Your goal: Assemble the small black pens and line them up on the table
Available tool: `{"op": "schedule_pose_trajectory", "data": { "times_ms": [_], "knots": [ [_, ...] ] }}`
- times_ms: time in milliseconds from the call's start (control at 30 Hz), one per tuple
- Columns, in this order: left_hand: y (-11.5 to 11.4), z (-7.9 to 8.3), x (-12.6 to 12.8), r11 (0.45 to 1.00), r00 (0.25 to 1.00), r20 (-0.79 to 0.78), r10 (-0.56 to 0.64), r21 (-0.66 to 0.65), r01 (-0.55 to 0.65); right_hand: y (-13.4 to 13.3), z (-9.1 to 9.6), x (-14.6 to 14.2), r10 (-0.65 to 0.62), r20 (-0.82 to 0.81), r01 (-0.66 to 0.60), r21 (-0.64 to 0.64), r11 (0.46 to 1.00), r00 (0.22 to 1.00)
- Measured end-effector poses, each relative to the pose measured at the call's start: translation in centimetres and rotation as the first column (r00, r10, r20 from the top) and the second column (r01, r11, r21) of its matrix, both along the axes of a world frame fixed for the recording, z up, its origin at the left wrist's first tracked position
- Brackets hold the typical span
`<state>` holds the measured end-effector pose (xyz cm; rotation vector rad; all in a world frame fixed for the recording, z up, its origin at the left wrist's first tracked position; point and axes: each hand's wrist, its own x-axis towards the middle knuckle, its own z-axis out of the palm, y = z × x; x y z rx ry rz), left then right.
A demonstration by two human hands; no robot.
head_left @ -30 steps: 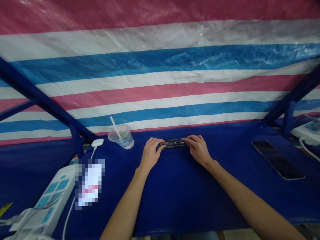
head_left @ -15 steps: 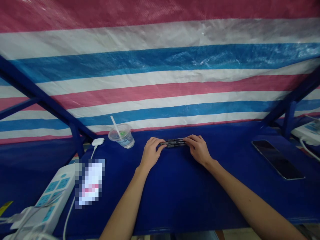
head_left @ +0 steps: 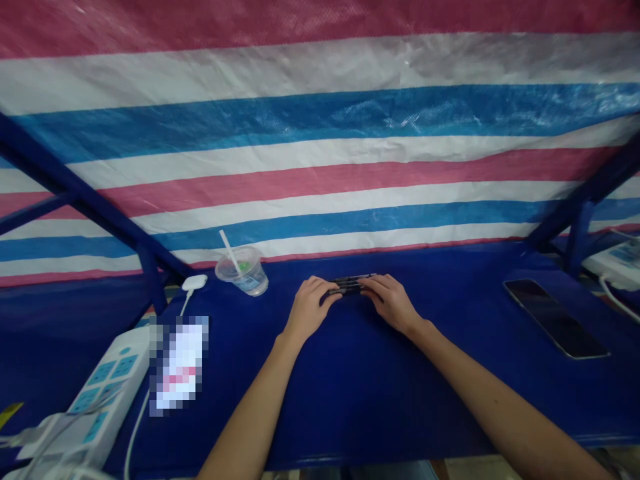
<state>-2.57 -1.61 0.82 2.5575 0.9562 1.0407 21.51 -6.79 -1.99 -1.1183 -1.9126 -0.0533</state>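
Observation:
Several slim black pens [head_left: 349, 285] lie side by side at the back middle of the blue table [head_left: 380, 393]. Thumb and fingers of my left hand [head_left: 311, 308] close around their left ends. At the right ends, my right hand [head_left: 393, 303] grips them with its fingers curled, hiding the tips. One pen at the back seems to stick out further to the right than the others.
Left of my hands stands a clear plastic cup [head_left: 253, 279] with a straw. A white charger [head_left: 195, 283] and a white power strip [head_left: 107, 387] lie further left, beside a pixelated bright shape [head_left: 183, 367]. At right rests a dark phone [head_left: 555, 317]. Striped sheeting [head_left: 320, 180] hangs behind.
My left hand has shifted right along the pens, and my right hand has come slightly left. Less of the pens shows between them now.

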Motion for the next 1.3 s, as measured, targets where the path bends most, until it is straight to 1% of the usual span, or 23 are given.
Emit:
{"op": "schedule_pose_trajectory", "data": {
  "times_ms": [133,333,567,667,867,1133,1300],
  "knots": [
    [-0.4,0.3,0.5,1.000,0.999,-0.023,-0.025,0.013,0.025,0.0,0.0,-0.3,0.031,-0.025,-0.031,-0.003,1.000,0.999],
    [-0.9,0.4,1.2,0.997,0.996,-0.043,-0.080,0.005,0.080,-0.1,-0.1,-0.6,0.065,0.019,-0.065,-0.020,0.998,0.998],
    [-0.9,0.2,1.3,0.996,0.996,-0.023,-0.089,0.012,0.089,-0.2,0.0,-0.6,0.090,0.064,-0.087,-0.049,0.995,0.994],
    [-0.9,0.1,1.3,0.997,0.996,-0.030,-0.082,0.002,0.082,-0.2,0.1,-0.7,0.081,0.072,-0.076,-0.064,0.995,0.994],
    [-0.8,0.4,0.8,0.998,0.998,-0.060,0.004,-0.059,-0.008,-0.2,0.1,-0.7,0.030,0.040,-0.028,-0.050,0.998,0.999],
    [-0.2,0.3,0.4,1.000,0.999,-0.049,-0.003,-0.008,0.002,-0.3,0.3,-0.6,0.004,0.069,0.000,-0.061,0.998,0.998],
    [-0.2,0.0,0.4,1.000,0.999,-0.039,-0.017,0.003,0.017,-0.2,0.0,-0.5,-0.008,0.119,0.015,-0.058,0.998,0.993]
  ]
}}
